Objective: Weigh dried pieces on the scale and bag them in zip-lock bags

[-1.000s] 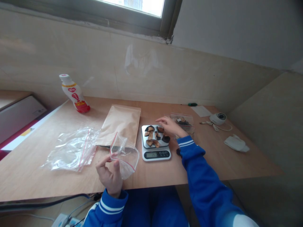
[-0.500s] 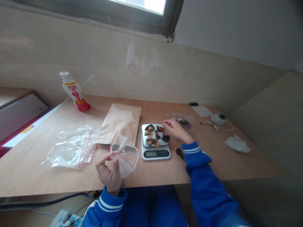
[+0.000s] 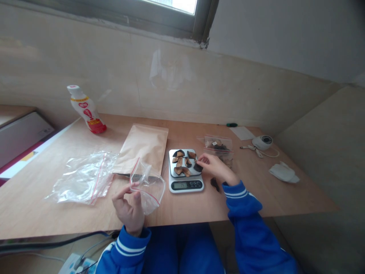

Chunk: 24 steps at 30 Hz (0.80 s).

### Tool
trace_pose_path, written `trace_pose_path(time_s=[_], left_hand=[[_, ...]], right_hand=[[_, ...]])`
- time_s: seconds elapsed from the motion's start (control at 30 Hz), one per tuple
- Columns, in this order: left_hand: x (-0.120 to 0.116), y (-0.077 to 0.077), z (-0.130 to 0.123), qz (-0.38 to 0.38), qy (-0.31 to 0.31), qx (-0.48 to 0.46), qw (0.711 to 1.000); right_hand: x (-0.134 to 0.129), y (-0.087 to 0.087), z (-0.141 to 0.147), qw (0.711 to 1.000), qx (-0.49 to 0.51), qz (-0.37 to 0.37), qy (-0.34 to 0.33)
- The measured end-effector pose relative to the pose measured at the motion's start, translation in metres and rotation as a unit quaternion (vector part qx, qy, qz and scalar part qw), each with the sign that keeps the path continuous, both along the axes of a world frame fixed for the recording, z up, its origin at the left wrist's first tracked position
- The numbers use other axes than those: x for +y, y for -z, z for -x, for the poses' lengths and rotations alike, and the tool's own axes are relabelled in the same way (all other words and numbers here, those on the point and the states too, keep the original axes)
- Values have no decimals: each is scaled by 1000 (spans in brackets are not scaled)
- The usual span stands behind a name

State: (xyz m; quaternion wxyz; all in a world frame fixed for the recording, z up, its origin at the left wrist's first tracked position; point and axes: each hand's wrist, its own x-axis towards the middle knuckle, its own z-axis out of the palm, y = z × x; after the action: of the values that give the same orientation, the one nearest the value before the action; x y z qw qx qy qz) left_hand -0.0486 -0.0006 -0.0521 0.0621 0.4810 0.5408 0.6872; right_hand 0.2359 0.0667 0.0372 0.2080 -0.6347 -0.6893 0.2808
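A small zip-lock bag (image 3: 146, 190), clear with a red seal line and its mouth agape, is held between the thumb and fingers of my left hand (image 3: 129, 209). Several dried pieces (image 3: 181, 171), dark-skinned and brown inside, lie on the white kitchen scale (image 3: 172, 184); its display is lit, the digits too blurred to read surely. At the plate's right side, the closed fingertips of my right hand (image 3: 213, 166) touch a blackish dried piece (image 3: 197, 167). One more dark piece (image 3: 215, 184) rests on the table right of the scale.
A brown paper pouch (image 3: 146, 146) lies behind the bag, clear plastic bags (image 3: 81, 179) to its left. A bottle (image 3: 88, 112) stands back left. Filled zip bags (image 3: 218, 143), a white dome camera (image 3: 262, 142) with cable and a crumpled tissue (image 3: 283, 173) are on the right.
My right hand has come down from the scale's upper right corner to the dark piece at its right side. My left hand still holds the bag; the view has shifted slightly.
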Motion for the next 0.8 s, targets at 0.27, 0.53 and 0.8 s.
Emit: trace_pose_path(time_s=[0.27,0.53,0.8], left_hand=[[0,-1,-1,-15,12,-16,1000],[1,0,-1,-9,15,-11,1000],[-1,-1,0,26,1,8,1000]], right_hand=[[4,20,4,998,62,-26,4],[-17,4,0,997,7,-72,31],[-32,-5,7,998,-8,-54,9]])
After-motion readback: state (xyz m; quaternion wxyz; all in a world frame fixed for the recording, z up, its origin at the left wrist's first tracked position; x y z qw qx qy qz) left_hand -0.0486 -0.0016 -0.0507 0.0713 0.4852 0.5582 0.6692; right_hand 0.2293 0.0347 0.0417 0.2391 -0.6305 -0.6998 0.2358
